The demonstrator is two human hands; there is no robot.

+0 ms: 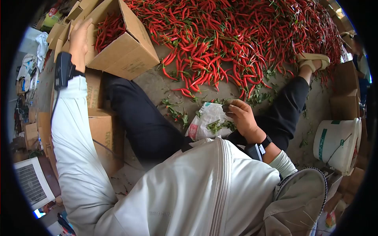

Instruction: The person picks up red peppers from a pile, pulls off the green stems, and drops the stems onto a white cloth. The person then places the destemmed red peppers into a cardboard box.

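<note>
Box point(125, 51) tilts under the flat-open left hand point(78, 37); right hand point(242, 118) pinches stems over the bag point(206, 120). Chillies point(110, 29) may spill if it tips.

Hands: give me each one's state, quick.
Left hand: open, resting on the cardboard box rim.
Right hand: fingers curled at the bag of stems.

Red chillies point(220, 43) (brown box point(126, 51)).

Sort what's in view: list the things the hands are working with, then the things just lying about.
In hand: left hand on cardboard box of chillies; right hand at bag of green stems; red chilli pile.

Lying about: white bucket; stacked boxes; sandal.
</note>
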